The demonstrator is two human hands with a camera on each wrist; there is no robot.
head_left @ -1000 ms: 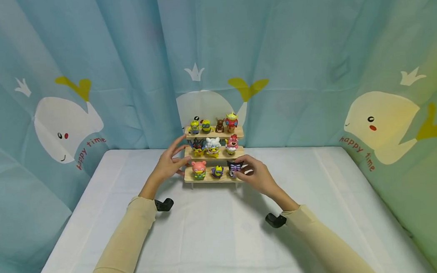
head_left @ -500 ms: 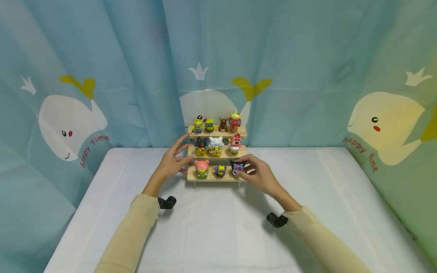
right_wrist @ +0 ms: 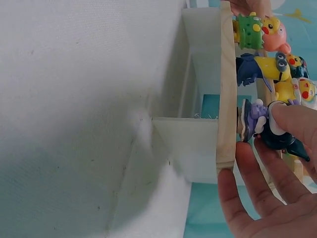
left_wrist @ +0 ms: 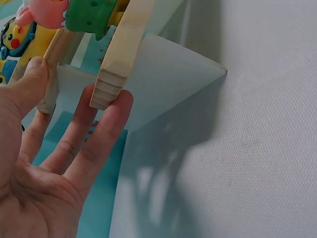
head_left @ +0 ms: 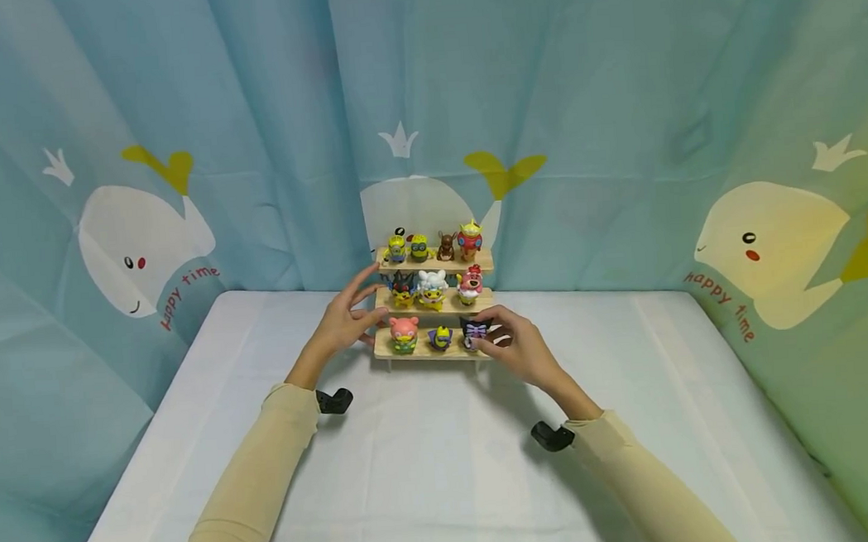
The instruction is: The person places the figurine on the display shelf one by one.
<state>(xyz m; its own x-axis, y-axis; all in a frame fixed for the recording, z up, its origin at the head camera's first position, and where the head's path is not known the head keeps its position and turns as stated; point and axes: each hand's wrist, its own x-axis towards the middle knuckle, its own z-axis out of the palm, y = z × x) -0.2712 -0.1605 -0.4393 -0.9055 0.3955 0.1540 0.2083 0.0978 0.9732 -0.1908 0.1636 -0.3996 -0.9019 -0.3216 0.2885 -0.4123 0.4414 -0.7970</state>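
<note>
A three-tier wooden display shelf [head_left: 420, 348] holds small toy figurines in rows. At its left end is my left hand [head_left: 338, 322], fingers spread and fairly straight. In the left wrist view its thumb [left_wrist: 33, 79] touches one board, and other fingertips touch the end of the lowest board [left_wrist: 116, 74]. My right hand [head_left: 523, 350] pinches a black-and-purple figurine [right_wrist: 256, 116] at the right end of the lowest tier. The thumb covers part of its head; fingers lie on the other side, right by the board's end. Beside it stand a blue-caped yellow figurine [head_left: 441, 338] and a pink-and-green one [head_left: 404, 336].
On the middle tier stand a white-capped yellow figurine [head_left: 432, 290], a dark-hatted one [head_left: 403, 290] and a pink bear [head_left: 470, 284]. The top tier carries several more, including a red-and-blue one [head_left: 469, 240]. Behind the white table [head_left: 431, 470] hangs a blue curtain [head_left: 285, 147].
The whole scene has shifted slightly rightward in the head view. Both hands keep the same places at the shelf and figurine.
</note>
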